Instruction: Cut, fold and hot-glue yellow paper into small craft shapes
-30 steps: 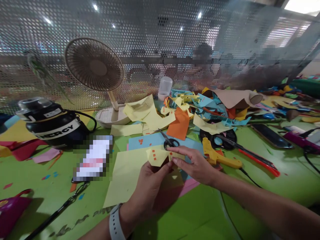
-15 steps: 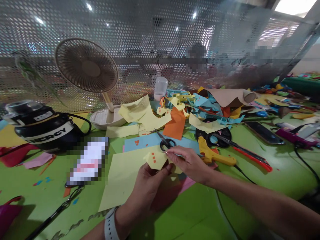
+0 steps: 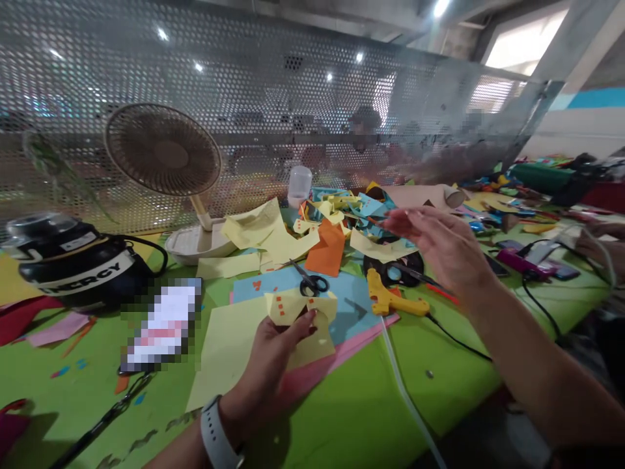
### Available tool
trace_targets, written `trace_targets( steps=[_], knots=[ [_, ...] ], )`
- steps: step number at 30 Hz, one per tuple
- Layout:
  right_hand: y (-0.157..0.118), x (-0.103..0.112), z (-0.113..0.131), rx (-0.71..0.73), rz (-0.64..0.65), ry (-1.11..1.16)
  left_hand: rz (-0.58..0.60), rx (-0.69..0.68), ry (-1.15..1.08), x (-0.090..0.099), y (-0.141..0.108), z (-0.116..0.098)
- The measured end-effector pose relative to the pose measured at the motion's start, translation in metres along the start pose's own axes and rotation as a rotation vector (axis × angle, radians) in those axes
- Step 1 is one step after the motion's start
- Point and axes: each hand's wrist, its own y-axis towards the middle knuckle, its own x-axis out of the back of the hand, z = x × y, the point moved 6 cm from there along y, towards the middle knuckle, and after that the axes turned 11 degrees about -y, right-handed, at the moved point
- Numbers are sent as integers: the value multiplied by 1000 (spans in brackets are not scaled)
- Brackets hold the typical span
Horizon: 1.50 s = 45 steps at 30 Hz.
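My left hand [image 3: 280,342] pinches a small folded yellow paper piece [image 3: 288,306] with orange squares on it, above yellow and blue sheets. My right hand [image 3: 437,244] is raised over the right side of the scrap pile, fingers stretched out, with nothing visible in it. Black scissors [image 3: 310,281] lie on the blue sheet [image 3: 351,303], just beyond the paper piece. A yellow glue gun [image 3: 393,298] rests to their right, below my right hand. An orange paper piece [image 3: 326,249] lies behind the scissors.
A fan [image 3: 166,153] and a black bottle [image 3: 83,267] stand at the left, near a blurred phone [image 3: 163,326]. Paper scraps lie before a perforated metal screen [image 3: 254,85]. Cables cross the green table [image 3: 361,417]. Another person's hand [image 3: 603,241] is at the right edge.
My right hand has left the yellow piece and moved up and right, its fingers opening. My left hand still holds the piece. The view has shifted to the right.
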Motion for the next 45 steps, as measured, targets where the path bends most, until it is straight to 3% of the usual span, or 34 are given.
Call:
trace_targets(
  steps=[2,5,8,11,16,19,23,26,30,36,45],
  knots=[
    [-14,12,-11,0,178,-214,-1,-26,-6,0,0,-1],
    [-52,14,-45,62,474,-632,34,-2,-7,0,1,1],
    [-81,12,-71,128,500,-903,64,21,-2,0,2,2],
    [-91,3,-74,158,512,-1015,50,-6,7,1,3,-1],
    [-69,-26,-32,265,434,-785,57,12,51,-5,3,-1],
    [-47,-62,-17,199,423,-508,58,-23,47,-8,3,-3],
    [-33,-121,-25,2,590,-259,38,-33,32,-1,4,-5],
    [-33,-143,-34,-66,623,-136,22,-38,39,5,4,-8],
    [-39,-146,-42,-113,587,-65,-12,-76,58,7,5,-14],
    [-44,-144,-33,-53,590,-73,-82,-68,183,8,4,-17],
    [-50,-145,-30,-11,661,-11,-31,-98,182,14,5,-16]
  ],
)
